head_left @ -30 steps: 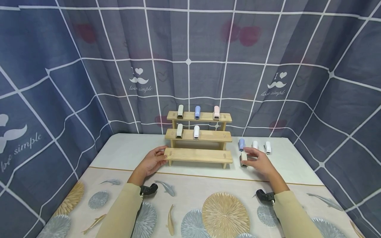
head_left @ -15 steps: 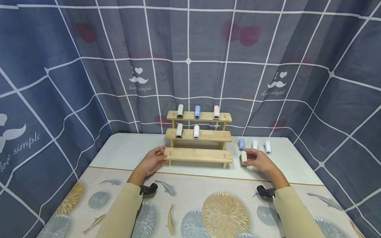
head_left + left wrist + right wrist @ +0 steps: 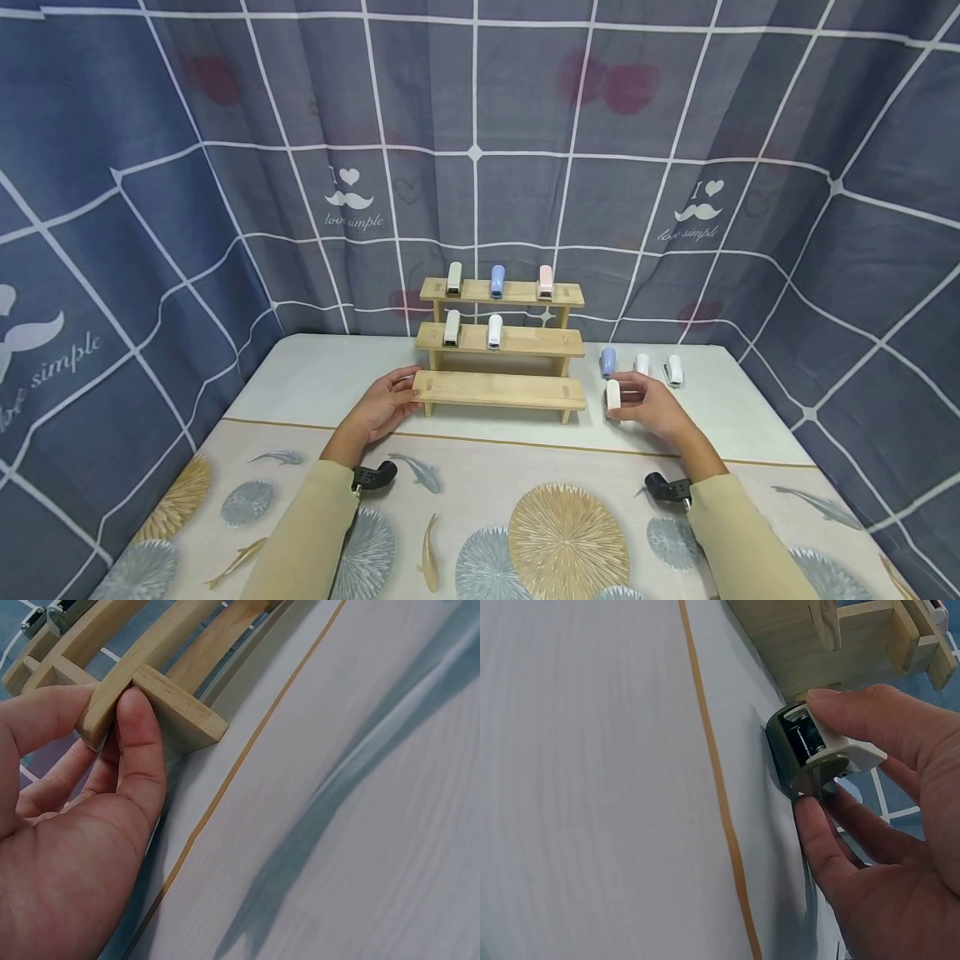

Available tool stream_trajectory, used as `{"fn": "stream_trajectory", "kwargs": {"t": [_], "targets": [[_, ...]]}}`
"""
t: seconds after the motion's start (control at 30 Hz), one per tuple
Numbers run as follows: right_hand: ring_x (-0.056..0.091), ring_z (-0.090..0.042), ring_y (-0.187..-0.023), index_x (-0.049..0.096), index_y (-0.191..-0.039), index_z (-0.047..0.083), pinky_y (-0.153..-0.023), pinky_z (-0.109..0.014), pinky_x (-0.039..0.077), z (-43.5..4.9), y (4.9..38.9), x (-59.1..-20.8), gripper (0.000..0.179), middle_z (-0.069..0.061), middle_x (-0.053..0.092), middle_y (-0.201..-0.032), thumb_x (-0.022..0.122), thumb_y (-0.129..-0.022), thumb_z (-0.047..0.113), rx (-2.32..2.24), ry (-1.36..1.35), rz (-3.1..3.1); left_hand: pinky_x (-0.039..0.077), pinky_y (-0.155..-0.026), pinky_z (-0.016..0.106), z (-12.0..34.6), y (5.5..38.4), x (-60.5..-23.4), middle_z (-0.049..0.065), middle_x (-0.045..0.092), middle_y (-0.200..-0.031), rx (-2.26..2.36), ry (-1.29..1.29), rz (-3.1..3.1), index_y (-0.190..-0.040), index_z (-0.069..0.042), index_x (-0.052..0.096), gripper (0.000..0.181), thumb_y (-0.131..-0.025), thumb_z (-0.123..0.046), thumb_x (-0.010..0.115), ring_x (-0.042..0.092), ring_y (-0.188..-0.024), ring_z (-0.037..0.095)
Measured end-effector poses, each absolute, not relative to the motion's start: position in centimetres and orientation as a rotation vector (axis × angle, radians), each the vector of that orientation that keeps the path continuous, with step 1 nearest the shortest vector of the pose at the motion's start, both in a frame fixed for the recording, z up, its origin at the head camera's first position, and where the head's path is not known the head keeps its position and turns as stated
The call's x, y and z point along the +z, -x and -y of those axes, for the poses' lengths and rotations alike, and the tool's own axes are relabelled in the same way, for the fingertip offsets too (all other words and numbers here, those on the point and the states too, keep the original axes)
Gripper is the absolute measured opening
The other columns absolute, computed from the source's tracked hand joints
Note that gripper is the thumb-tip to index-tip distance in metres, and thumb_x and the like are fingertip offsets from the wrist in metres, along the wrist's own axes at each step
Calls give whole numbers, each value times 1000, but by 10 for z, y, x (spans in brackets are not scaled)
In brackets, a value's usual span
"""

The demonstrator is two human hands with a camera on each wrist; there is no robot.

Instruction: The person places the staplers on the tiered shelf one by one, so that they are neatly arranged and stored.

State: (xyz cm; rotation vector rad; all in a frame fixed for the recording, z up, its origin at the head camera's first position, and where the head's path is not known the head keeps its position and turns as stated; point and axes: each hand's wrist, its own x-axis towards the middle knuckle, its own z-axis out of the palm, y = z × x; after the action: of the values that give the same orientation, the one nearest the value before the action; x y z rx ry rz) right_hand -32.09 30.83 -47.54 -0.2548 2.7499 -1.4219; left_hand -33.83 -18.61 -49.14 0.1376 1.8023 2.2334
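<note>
In the head view my left hand point(image 3: 386, 403) is at the left end of a three-step wooden shelf point(image 3: 501, 390). The left wrist view has its thumb and index finger pinching the end of the lowest board point(image 3: 120, 686). My right hand point(image 3: 651, 403) holds a small cream stapler point(image 3: 613, 400) to the right of the shelf. Up close in the right wrist view, the stapler point(image 3: 810, 742) shows a dark green base and a metal inside, with the thumb on its top and fingers below. It is low over the white tabletop; whether it touches is unclear.
On the top step stand cream, blue point(image 3: 497, 282) and pink point(image 3: 545, 282) staplers. The middle step bears a cream point(image 3: 452, 328) and a white stapler point(image 3: 495, 332). Behind my right hand lie a blue point(image 3: 608, 362) and two whitish staplers point(image 3: 674, 371). A checked curtain point(image 3: 525, 200) surrounds the table.
The cream stapler in my right hand has tipped a little, so more of its pale top shows. My left hand keeps its place on the shelf's end.
</note>
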Motion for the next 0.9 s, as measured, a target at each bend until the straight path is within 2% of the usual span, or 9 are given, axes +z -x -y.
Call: {"fn": "stream_trajectory", "kwargs": {"t": [0.07, 0.17, 0.33, 0.4, 0.67, 0.9], "targets": [[62, -47, -124, 51, -145, -1, -100, -54, 56, -308, 320, -475, 75, -33, 57, -139, 87, -80, 11, -1445, 251, -2745, 58, -78, 20, 186, 338, -491, 1, 59, -115, 2233, -141, -1802, -157, 4, 29, 66, -97, 10, 55, 64, -91, 11], [61, -49, -124, 50, -146, 2, -98, -50, 58, -306, 318, -475, 75, -35, 53, -141, 86, -81, 9, -1507, 246, -2725, 58, -79, 20, 187, 338, -491, 1, 59, -115, 2229, -163, -1800, -157, 4, 27, 66, -98, 9, 55, 64, -92, 10], [64, -47, -120, 49, -146, 3, -85, -28, 60, -304, 315, -476, 75, -35, 53, -140, 86, -80, 7, -1608, 238, -2699, 58, -80, 19, 187, 337, -491, 2, 58, -117, 2225, -166, -1797, -158, 4, 26, 65, -99, 10, 53, 64, -93, 10], [66, -43, -118, 49, -147, 4, -81, -24, 59, -303, 314, -476, 76, -33, 53, -141, 86, -80, 7, -1646, 234, -2684, 58, -79, 19, 187, 337, -491, 2, 58, -117, 2226, -153, -1798, -158, 3, 27, 65, -98, 10, 53, 64, -93, 10], [69, -8, -99, 45, -148, -1, -79, -25, 62, -303, 310, -477, 80, -31, 50, -141, 85, -79, 3, -1842, 217, -2560, 58, -79, 19, 186, 338, -491, 1, 58, -114, 2228, -150, -1795, -158, 3, 27, 65, -98, 10, 53, 64, -91, 10], [66, -7, -101, 42, -150, -3, -81, -22, 60, -298, 303, -468, 83, -31, 48, -143, 84, -78, 1, -1903, 245, -2521, 59, -79, 20, 186, 338, -491, 1, 58, -114, 2231, -136, -1792, -158, 3, 28, 64, -99, 10, 53, 64, -92, 10]]}}
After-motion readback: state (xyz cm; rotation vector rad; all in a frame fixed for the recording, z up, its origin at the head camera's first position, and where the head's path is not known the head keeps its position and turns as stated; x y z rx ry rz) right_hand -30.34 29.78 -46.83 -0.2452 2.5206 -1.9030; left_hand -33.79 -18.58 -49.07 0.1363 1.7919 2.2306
